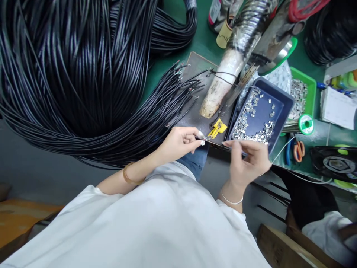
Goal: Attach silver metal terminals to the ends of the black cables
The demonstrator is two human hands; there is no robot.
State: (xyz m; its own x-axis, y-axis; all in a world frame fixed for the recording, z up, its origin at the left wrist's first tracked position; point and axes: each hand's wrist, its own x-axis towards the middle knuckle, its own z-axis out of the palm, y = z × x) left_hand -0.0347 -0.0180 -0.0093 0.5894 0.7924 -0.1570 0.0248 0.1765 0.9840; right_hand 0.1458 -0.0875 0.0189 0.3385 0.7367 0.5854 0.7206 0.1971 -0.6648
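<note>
Metal bit (205,138) sits by the near edge of the board (201,62), pinched in the left hand (182,141), presumably for fine control. The right hand (249,158) is narrow, any hold unclear, beside the tray (259,111), seemingly placed for easy reach; cables (92,130) lie leftward.

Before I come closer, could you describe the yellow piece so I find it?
Find the dark blue tray of silvery parts. Left of it, near the front edge of the dark board, sits the yellow piece. Its bright colour stands apart from both.
</note>
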